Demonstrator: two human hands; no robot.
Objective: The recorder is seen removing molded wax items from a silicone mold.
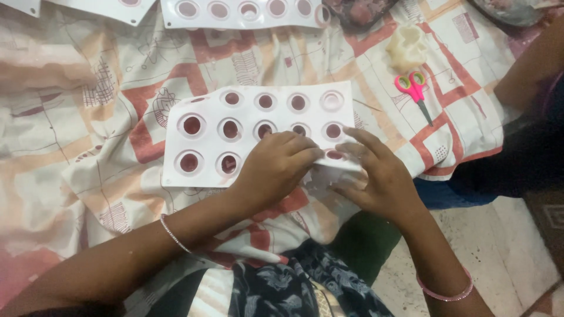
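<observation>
My left hand (276,167) pinches the near edge of the white sheet (258,132) with round holes, lying on the cloth (88,147). My right hand (376,176) lies flat and open, pressing so it stays still.

A white rectangular sheet (258,132) punched with rows of round holes, of the kind that carries stickers or small goods, lay flat on the patterned cloth (88,147), its lower right corner under the person's two hands. A second white sheet (241,12) of the same make lay just beyond it at the top edge. No labels, signs or screens were visible.
</observation>
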